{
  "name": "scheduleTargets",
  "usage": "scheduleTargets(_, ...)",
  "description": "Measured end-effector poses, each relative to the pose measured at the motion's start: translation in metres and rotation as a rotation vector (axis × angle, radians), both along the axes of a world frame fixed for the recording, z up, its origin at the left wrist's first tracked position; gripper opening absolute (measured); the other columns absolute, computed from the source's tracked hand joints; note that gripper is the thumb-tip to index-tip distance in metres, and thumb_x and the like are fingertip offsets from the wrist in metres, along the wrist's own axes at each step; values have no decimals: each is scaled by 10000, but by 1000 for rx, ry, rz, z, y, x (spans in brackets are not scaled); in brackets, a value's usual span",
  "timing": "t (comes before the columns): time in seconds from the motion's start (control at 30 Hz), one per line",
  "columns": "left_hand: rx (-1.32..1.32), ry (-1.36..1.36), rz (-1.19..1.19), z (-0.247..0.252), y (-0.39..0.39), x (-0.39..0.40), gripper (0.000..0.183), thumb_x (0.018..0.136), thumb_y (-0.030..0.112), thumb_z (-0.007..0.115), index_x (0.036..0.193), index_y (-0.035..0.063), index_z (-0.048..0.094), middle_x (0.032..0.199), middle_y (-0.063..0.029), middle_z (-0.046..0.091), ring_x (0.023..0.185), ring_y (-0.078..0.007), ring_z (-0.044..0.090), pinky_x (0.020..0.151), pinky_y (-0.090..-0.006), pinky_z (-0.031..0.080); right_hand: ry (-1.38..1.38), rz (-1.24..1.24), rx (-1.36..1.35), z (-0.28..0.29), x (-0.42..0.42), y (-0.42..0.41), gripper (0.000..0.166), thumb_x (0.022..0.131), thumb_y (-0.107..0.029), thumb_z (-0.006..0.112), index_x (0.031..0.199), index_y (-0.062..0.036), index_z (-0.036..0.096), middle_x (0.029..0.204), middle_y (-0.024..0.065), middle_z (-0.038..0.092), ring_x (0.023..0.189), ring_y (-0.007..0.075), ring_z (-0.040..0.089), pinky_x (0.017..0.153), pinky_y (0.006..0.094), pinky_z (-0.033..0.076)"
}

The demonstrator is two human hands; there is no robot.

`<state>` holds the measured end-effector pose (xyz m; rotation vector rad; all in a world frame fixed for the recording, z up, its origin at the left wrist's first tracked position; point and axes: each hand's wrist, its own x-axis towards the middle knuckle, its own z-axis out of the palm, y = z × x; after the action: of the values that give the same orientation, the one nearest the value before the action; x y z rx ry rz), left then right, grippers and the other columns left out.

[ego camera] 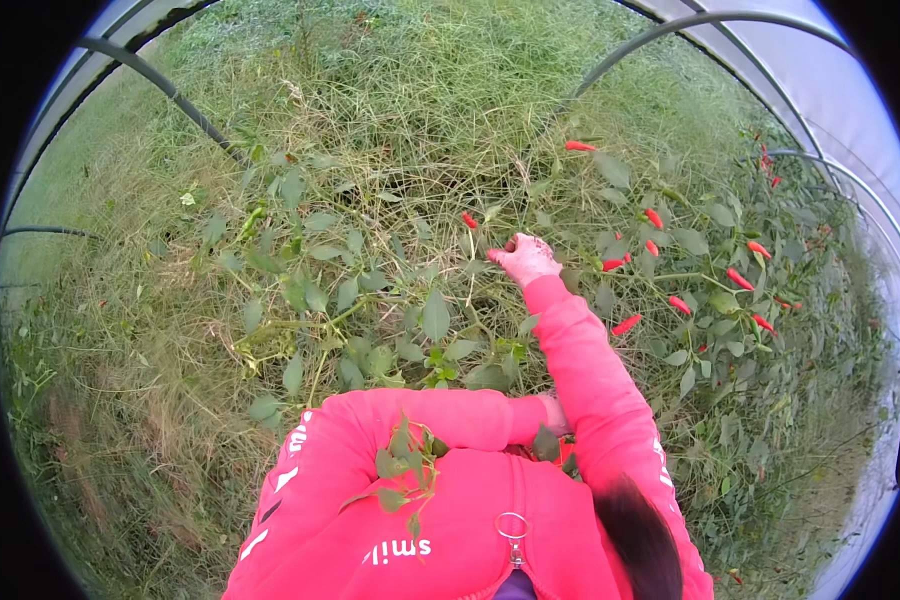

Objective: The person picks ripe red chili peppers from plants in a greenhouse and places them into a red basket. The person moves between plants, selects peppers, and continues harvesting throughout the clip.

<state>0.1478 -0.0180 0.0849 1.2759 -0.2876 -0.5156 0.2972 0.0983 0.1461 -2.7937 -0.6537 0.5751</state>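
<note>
My right hand reaches forward into the chili pepper plants, its fingers bent in. Whether anything lies between them cannot be made out. A red chili pepper hangs just left of it, and another red chili pepper is to its right. My left hand is low against my body, mostly hidden under the right sleeve, so its fingers cannot be seen. Something red and some green leaves show just below it. Several more red chili peppers hang on the leafy plants at the right.
Tall tangled grass surrounds the pepper plants. Dark curved tunnel hoops rise on both sides, with pale plastic sheeting at the upper right. A leafy sprig lies against my pink jacket.
</note>
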Motion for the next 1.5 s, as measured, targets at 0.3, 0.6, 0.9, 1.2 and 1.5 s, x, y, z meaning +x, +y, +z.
scheduleTargets(0.3,318,-335,-418,141,118,-3,283,823,217,536,996,-3,583,960,-112,616,893,-204,572,799,-319,435,805,-97,440,-43,17,-32,355,730,-314,685,970,-90,549,670,32,558,499,92,491,440,233,378)
scheduleTargets(0.6,379,399,615,-4,229,58,277,781,275,599,894,22,586,776,-42,582,587,-104,497,539,-252,409,817,-128,474,-43,11,-39,390,737,-325,671,996,-74,522,599,-5,519,412,54,393,375,212,278)
scheduleTargets(0.9,80,623,894,-32,202,70,322,726,361,656,850,67,618,793,-47,619,673,-156,555,593,-315,415,804,32,512,-73,15,-57,451,705,-213,686,1058,5,507,715,15,558,570,82,474,517,225,373)
scheduleTargets(1.2,70,707,749,-32,205,70,276,768,375,600,955,173,600,883,-9,626,763,-164,585,704,-345,407,652,149,468,-53,10,-57,412,685,-321,721,918,-16,573,801,41,588,763,131,523,675,298,431)
scheduleTargets(1.5,68,733,976,-19,199,60,337,753,361,624,1017,166,545,728,-3,588,692,-136,587,609,-343,433,561,23,564,-73,17,-60,281,710,-280,683,895,-92,588,711,-1,549,615,122,497,552,268,407)
